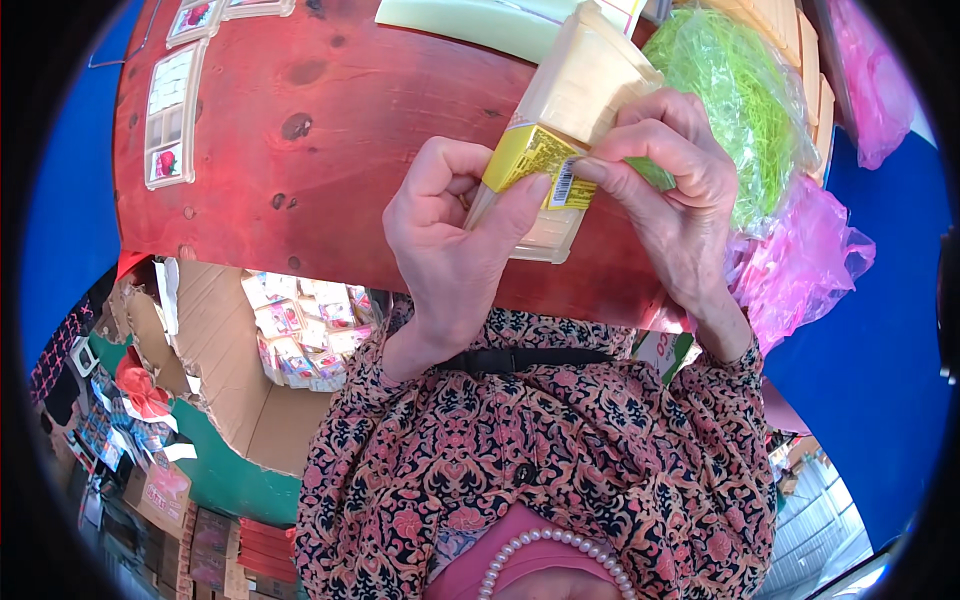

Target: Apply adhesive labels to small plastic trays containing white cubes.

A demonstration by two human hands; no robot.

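My left hand (445, 225) is closed around the lower left side of a long beige plastic container (585, 85), which is held tilted above the red table. Around the container's middle sits a yellow printed label (530, 155) with a barcode, and my left thumb presses on it. At the label's right edge is my right hand (675, 175), its thumb against the label and its fingers curled beside the container. Whether those fingers pinch the label or the container's wall behind it is hard to make out.
Small packs with berry pictures (167, 160) lie at the left of the red table (290, 200). Bagged green shredded filler (730, 110), a pink plastic bag (805, 255) and stacked beige trays (815, 90) stand right. A cardboard box (215, 330) and a heap of small packs (310, 330) are below left.
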